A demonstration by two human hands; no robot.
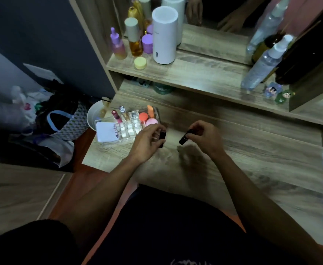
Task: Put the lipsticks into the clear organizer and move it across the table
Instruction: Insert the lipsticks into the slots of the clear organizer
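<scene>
The clear organizer [130,129] sits near the left edge of the wooden table [252,159]. It holds a pink lip tube, a gold-capped tube, orange and pink sponges and a white compact. My left hand [149,140] grips a black lipstick [162,137] just right of the organizer's front corner. My right hand [202,135] holds a second black lipstick [184,138] tilted down to the left, a little above the table. The two hands are a short gap apart.
A raised shelf [195,73] behind carries a white cylinder [164,35], several bottles and jars, a spray bottle [262,66] and two small figurines [277,92]. A mirror stands at the back. A white bucket [96,115] and bags lie on the floor to the left.
</scene>
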